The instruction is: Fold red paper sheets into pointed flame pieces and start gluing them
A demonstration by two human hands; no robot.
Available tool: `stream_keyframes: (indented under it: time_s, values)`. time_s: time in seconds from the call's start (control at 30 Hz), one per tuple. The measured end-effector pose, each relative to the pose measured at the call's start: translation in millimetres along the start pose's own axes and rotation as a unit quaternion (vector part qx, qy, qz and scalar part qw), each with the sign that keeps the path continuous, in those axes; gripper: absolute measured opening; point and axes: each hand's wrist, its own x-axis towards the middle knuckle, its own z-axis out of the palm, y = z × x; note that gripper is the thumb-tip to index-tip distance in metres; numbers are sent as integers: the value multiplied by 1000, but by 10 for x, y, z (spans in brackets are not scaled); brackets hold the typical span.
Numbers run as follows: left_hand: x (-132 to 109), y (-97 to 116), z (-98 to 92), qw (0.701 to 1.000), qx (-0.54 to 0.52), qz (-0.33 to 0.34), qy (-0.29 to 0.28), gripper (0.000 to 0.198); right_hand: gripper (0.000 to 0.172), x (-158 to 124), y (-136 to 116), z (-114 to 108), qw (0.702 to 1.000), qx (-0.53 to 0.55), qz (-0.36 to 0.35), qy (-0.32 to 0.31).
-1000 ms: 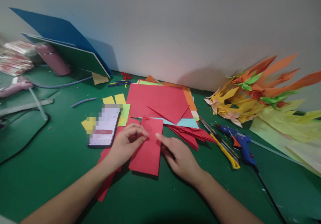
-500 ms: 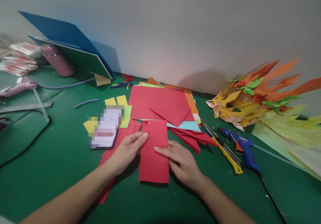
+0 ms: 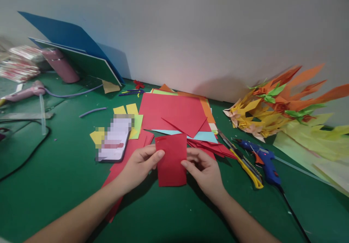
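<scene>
A red paper rectangle (image 3: 172, 163), apparently folded, is held up off the table between both hands. My left hand (image 3: 143, 163) pinches its left edge, thumb on the near face and fingers behind. On the opposite edge, my right hand (image 3: 204, 170) grips it the same way, thumb in front. Behind it lies a stack of coloured paper sheets (image 3: 169, 106), red on top, with a folded red piece (image 3: 191, 125) on them. More red paper strips (image 3: 129, 156) lie under my left forearm, and others (image 3: 212, 148) sit behind my right hand.
A phone (image 3: 116, 137) lies among yellow paper pieces (image 3: 119, 110) at left. To the right are a yellow utility knife (image 3: 247, 166), a blue glue gun (image 3: 268, 159) and orange and yellow paper flowers (image 3: 272, 105). A pink glue gun (image 3: 25, 92) and pink bottle (image 3: 61, 65) stand far left.
The red paper rectangle has tilted, so its near face looks shorter and darker. My right hand has shifted up to its right edge, the forefinger leaving the front and the thumb now there.
</scene>
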Motion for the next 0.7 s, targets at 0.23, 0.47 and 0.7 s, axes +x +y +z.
stream_keyframes:
  time_s: [0.23, 0.47, 0.7]
  values:
    - [-6, -31, -24, 993, -96, -57, 30, 53, 4, -31, -157, 3, 992, 55, -101, 57]
    - [27, 27, -20, 946, -258, -197, 17, 44, 17, -61, -121, -30, 985, 14, -168, -49]
    - [56, 79, -61, 940, -262, -217, 14, 34, 24, -34, -162, -39, 954, -96, -246, -144]
